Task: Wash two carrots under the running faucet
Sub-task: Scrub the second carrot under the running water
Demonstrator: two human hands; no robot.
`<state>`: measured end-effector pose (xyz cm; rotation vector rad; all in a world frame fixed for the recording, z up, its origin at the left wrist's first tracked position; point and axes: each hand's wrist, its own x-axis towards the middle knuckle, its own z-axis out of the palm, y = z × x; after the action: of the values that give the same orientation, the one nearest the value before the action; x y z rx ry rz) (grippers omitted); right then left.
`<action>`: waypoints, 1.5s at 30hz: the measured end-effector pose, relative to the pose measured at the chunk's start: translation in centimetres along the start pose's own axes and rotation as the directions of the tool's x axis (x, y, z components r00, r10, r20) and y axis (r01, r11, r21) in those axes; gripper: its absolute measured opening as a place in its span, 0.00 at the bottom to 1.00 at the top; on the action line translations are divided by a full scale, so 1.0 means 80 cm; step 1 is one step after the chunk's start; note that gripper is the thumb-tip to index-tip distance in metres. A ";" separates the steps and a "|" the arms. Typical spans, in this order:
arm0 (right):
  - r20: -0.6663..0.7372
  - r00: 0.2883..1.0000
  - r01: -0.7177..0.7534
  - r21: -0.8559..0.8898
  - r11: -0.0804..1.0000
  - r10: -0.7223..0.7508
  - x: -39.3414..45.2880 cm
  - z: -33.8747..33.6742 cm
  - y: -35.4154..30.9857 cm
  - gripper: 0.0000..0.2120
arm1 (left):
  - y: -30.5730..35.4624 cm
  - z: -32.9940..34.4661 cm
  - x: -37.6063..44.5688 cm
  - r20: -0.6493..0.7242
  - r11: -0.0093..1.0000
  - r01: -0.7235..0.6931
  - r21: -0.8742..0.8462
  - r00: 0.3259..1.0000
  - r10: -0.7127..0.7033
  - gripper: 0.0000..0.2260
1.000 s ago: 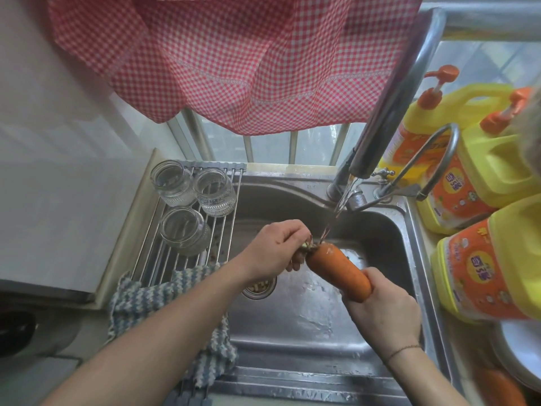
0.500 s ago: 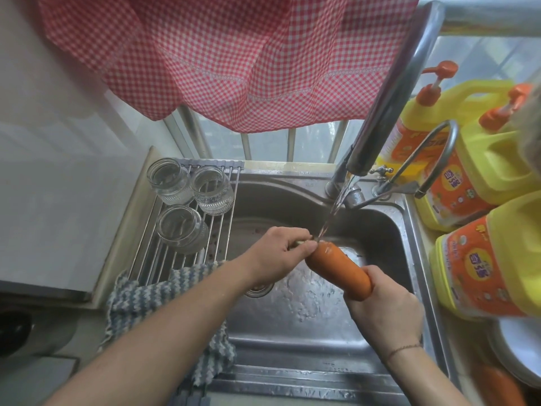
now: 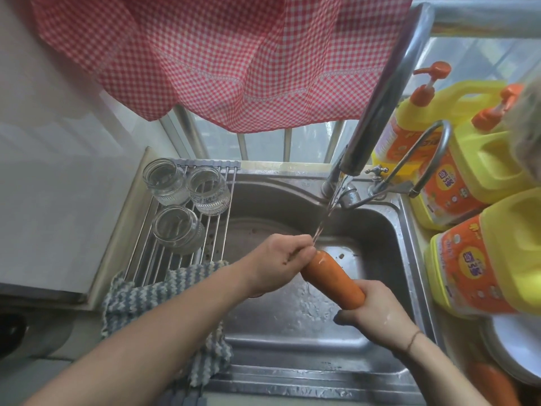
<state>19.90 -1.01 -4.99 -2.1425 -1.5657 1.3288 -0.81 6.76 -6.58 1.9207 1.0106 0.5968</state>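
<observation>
Slanting across the sink, the carrot points up-left under water.

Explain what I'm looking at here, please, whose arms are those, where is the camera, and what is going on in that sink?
No machine here: a person wears a camera on the head, looking down at their own two bare arms. The right hand grips the lower end of a thick orange carrot; the left hand holds its top end under water running from the curved steel faucet into the stainless steel sink. Left of the basin, three clear glass jars stand on a wire drying rack, with a striped grey-blue cloth below. Yellow detergent jugs stand on the right.
</observation>
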 end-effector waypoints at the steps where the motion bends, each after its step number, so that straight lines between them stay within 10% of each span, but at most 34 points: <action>1: -0.026 1.000 0.009 -0.020 1.000 -0.009 0.000 0.001 -0.001 0.10 | -0.002 -0.001 -0.001 -0.001 1.000 -0.010 -0.001 1.000 0.010 0.14; 9: -0.395 0.899 -0.084 -0.581 0.810 -0.190 -0.017 0.005 -0.034 0.07 | 0.004 -0.002 0.020 -0.076 0.931 0.365 -0.006 0.928 -0.364 0.19; 14: 0.030 0.997 -0.074 -0.047 0.996 0.076 -0.004 -0.017 -0.032 0.10 | 0.012 -0.003 0.025 -0.094 0.992 0.108 0.069 0.990 -0.102 0.22; 18: 0.384 0.917 -0.220 0.251 0.943 0.111 -0.008 -0.026 -0.032 0.14 | 0.001 -0.009 0.020 -0.113 0.997 -0.067 -0.027 0.992 0.064 0.21; 21: -0.008 0.998 -0.061 -0.119 0.991 0.061 -0.003 -0.016 -0.043 0.09 | -0.006 -0.007 0.026 -0.149 1.000 0.025 -0.014 0.988 -0.026 0.23; 24: -0.340 0.932 -0.087 -0.543 0.835 -0.123 -0.008 -0.009 -0.053 0.07 | -0.009 -0.007 0.035 -0.138 0.976 0.213 0.038 0.969 -0.206 0.25; 29: -0.407 0.836 -0.028 -0.700 0.713 -0.367 -0.001 -0.007 -0.050 0.07 | -0.008 -0.002 0.045 -0.021 0.752 0.652 -0.096 0.754 -0.657 0.18; 34: -0.063 0.998 -0.033 -0.321 0.946 0.014 0.013 -0.030 -0.047 0.10 | 0.007 -0.005 0.039 -0.124 0.935 0.353 0.009 0.929 -0.350 0.27; 37: 0.355 0.928 -0.198 0.219 0.955 0.111 0.018 -0.037 -0.031 0.16 | 0.009 -0.009 0.036 -0.073 0.989 0.151 -0.007 0.986 -0.151 0.26; 40: 0.571 0.819 -0.283 0.323 0.903 0.053 0.011 -0.037 -0.024 0.18 | 0.013 -0.008 0.033 -0.097 0.997 0.003 -0.079 0.995 -0.011 0.20; 45: -0.048 0.999 -0.007 -0.168 0.986 -0.001 0.000 -0.021 -0.047 0.10 | -0.004 -0.004 0.029 -0.175 0.984 0.115 -0.133 0.975 -0.137 0.24</action>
<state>18.61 1.15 -1.77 -2.2562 -1.7119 1.1742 0.16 8.93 -6.65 1.7036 1.1754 0.7545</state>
